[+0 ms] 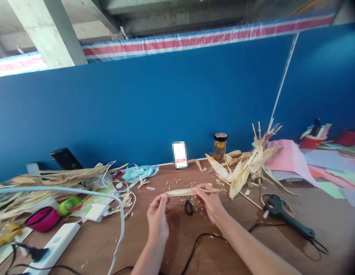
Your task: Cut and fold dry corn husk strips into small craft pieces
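Observation:
A pale dried corn husk strip (180, 192) is stretched nearly level between my two hands, above the brown table. My left hand (158, 217) pinches its left end between thumb and fingertips. Farther along to the right, my right hand (210, 202) grips the strip, and a narrower tip sticks out past the fingers. Under the strip lies a pair of scissors (189, 207) with black handles; its blades are partly hidden by the husk. Small husk scraps are scattered on the table around both hands.
A bundle of husks (246, 168) stands right of a lidded jar (220, 147). The black glue gun (289, 215) lies at right, near coloured paper (292, 158). At left are a white power strip (55, 248), a magenta pouch (42, 219), blue ribbon (140, 172) and a looping white cable (121, 214).

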The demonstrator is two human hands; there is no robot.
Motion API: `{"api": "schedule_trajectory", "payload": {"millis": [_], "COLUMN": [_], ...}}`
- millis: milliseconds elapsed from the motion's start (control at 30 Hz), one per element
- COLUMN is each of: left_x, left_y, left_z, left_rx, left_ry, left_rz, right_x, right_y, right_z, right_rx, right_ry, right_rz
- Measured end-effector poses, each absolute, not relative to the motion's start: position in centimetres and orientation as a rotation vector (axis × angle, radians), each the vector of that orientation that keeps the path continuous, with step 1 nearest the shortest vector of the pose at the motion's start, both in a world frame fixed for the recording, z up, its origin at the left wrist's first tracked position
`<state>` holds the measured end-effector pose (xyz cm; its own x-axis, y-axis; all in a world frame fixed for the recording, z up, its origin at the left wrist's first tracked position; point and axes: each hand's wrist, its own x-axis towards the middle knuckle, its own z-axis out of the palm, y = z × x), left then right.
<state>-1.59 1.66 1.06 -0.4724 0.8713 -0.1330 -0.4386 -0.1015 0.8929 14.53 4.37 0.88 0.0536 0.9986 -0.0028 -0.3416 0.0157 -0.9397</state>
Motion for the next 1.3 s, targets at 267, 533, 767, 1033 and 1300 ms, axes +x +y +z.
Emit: {"api": "schedule_trajectory", "payload": {"millis": [267,533,767,1033,1300], "left_x": [-1.2,-2.3,-3.2,-3.8,-2.6], "left_y": [2.1,2.4,2.5,2.0,1.1], "left_z": [0.6,1.4,2.8,3.5,2.7], "left_rx": [0.327,0.285,0.179,0.359,0.996], "left_ry": [0.815,0.801,0.807,0.803,1.106], "left_rz": [1.655,1.694,1.863,1.624,1.211], "right_x": [12.9,13.8,14.1,16.3,16.6], "right_y": [3.7,3.7,4.4,5.3,5.6], "right_z": [0.3,1.0,0.9,0.5,0.1], "right_rx": [-0.968,-0.978,-0.969,-1.321,-1.685], "right_ry": [-1.022,-1.127,-1.104,-1.745,-2.246], "right_rz": [1.28,1.223,1.231,0.508,-0.049]}}
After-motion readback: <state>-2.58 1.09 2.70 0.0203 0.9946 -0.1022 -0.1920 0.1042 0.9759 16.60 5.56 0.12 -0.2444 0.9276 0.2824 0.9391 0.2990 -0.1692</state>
